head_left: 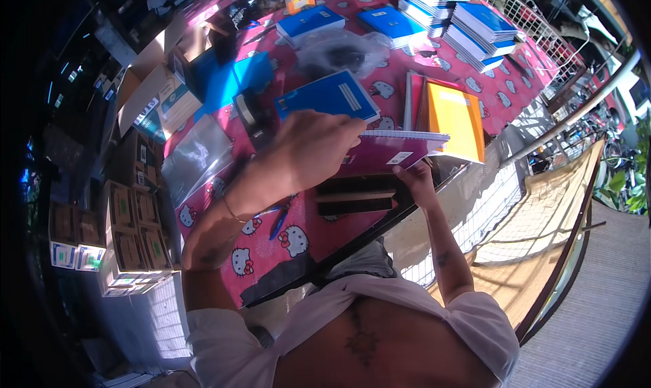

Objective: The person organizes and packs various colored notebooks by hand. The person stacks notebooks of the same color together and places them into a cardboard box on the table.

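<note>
A purple spiral notebook [383,151] is held up at a tilt over the near part of the table, its wire binding along the upper edge. My left hand [312,147] is closed on its left end, partly covering it. At the lower right corner, my right hand [417,182] pinches it between thumb and fingers. Just beyond lies a blue notebook [329,98], partly behind my left hand. To the right, a yellow-orange spiral notebook [456,120] overlaps red spiral notebooks [413,103]. Below the held notebook sits a dark block-like object with a pale strip [356,197].
Stacks of blue books [478,35] stand at the far right of the pink patterned table [505,100]. Clear plastic wrap [342,52] lies mid-table. Pens [279,222] lie near my left forearm. An open carton [169,103] and stacked boxes [132,229] are on the left.
</note>
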A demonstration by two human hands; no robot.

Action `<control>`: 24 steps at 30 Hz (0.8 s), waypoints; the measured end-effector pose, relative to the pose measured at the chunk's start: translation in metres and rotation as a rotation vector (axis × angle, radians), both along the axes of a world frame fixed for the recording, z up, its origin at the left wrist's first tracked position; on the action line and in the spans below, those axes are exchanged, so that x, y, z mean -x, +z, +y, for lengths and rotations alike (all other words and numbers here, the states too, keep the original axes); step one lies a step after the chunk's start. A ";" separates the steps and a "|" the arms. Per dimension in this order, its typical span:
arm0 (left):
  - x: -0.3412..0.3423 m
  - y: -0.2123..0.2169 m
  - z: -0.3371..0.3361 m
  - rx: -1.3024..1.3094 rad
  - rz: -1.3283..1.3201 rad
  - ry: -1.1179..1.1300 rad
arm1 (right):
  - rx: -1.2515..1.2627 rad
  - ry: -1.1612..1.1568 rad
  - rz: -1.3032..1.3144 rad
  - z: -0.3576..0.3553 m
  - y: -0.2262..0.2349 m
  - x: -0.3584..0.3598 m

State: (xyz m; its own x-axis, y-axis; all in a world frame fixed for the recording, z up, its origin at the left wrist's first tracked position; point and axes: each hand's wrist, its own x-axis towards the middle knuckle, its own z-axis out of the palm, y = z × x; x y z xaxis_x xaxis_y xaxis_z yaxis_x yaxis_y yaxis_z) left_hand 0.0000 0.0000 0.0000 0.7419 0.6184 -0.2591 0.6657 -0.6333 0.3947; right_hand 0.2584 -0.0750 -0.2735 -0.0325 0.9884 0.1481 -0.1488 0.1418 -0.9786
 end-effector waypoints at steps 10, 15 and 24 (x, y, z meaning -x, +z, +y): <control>0.063 -0.179 -0.036 -0.584 -0.951 0.610 | -0.014 -0.211 0.238 -0.007 0.019 0.045; 0.066 -0.289 -0.049 -0.006 -1.209 0.682 | 0.032 -0.258 0.055 0.010 -0.005 0.058; 0.203 -0.283 0.020 -0.504 -0.126 0.986 | -0.129 -0.252 -0.057 0.013 0.022 0.039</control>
State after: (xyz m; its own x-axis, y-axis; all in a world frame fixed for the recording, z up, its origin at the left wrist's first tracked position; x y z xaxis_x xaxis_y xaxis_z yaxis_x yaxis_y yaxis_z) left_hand -0.2032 0.0205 -0.2831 -0.1285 0.9646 0.2304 0.9389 0.0435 0.3415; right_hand 0.2194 -0.0621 -0.2513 0.1996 0.9395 0.2784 -0.0385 0.2915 -0.9558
